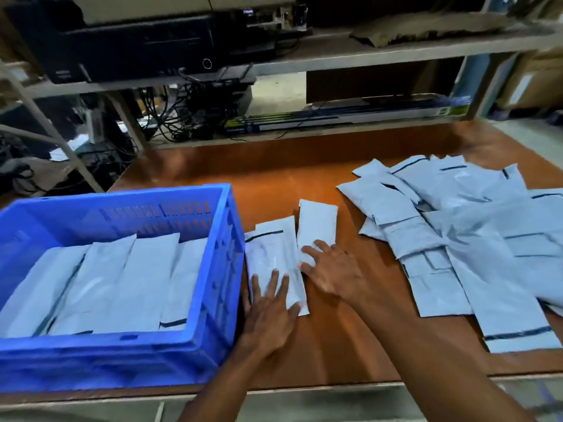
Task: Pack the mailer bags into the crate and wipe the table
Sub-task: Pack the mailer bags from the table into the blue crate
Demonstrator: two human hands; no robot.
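Observation:
A blue plastic crate [227,239] stands at the left of the brown table [304,184], with several pale grey mailer bags [128,284] lying side by side inside it. Just right of the crate lies a small stack of mailer bags [271,251], and my left hand [269,315] rests flat on its near end with fingers spread. A folded mailer bag [316,223] lies next to that stack, and my right hand [332,269] presses on its near end with straight fingers. A loose pile of mailer bags [457,233] covers the right side of the table.
Behind the table runs a shelf unit [335,50] holding a black printer [128,47], tangled cables [189,117] and a long flat box [350,117]. The table's front edge [304,388] lies close under my forearms.

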